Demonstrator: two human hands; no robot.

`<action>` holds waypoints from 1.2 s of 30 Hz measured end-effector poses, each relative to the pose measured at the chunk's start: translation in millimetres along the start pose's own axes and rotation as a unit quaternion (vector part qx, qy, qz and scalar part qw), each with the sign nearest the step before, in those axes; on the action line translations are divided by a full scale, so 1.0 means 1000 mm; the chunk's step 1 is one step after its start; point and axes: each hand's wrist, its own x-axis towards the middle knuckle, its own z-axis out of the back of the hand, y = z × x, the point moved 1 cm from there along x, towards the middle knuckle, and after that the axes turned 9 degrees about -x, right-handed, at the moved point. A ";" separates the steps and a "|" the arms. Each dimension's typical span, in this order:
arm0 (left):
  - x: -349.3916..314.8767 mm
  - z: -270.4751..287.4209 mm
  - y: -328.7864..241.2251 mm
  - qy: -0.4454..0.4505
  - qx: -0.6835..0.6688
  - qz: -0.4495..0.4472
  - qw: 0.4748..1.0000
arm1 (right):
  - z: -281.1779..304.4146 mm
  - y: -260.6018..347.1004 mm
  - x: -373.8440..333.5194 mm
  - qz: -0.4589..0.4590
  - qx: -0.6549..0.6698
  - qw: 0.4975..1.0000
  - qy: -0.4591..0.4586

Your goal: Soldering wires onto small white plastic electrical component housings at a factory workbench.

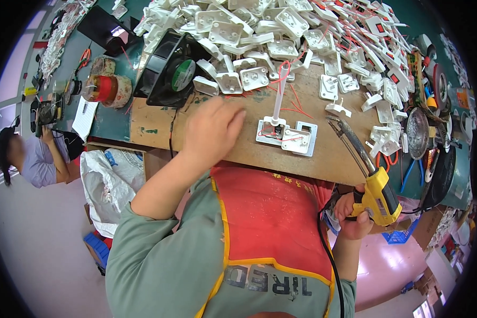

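Note:
My right hand (351, 216) grips a yellow soldering gun (380, 197) off the table's front edge, its metal tip and feed tube angled up and left over the board. My left hand (212, 130) rests over the board's near part, left of the workpiece, with its fingers curled in; whatever they may hold is hidden. Between the hands, a flat metal holding plate (306, 127) lies on the board. On it sits a white plastic housing (296, 140) with thin red wires. A white tube-like stem (281, 95) points away from the plate, with a red wire along its far end.
A large heap of white plastic parts (244, 32) covers the far side. Near my left arm stand a black fan (169, 69) and a red-banded jar (105, 88). Blue-handled pliers (411, 174) and a round metal dish (417, 133) lie at right. A co-worker (42, 159) sits at far left.

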 end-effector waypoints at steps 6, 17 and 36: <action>0.010 0.001 0.000 -0.014 0.083 0.031 0.996 | -0.001 -0.002 -0.001 0.003 0.007 1.000 0.004; 0.028 0.001 0.004 0.012 0.055 0.033 0.998 | -0.001 -0.004 0.000 0.002 0.009 1.000 0.002; -0.003 0.013 -0.030 0.030 -0.185 -0.045 0.981 | -0.009 -0.003 -0.007 -0.056 0.001 0.998 -0.001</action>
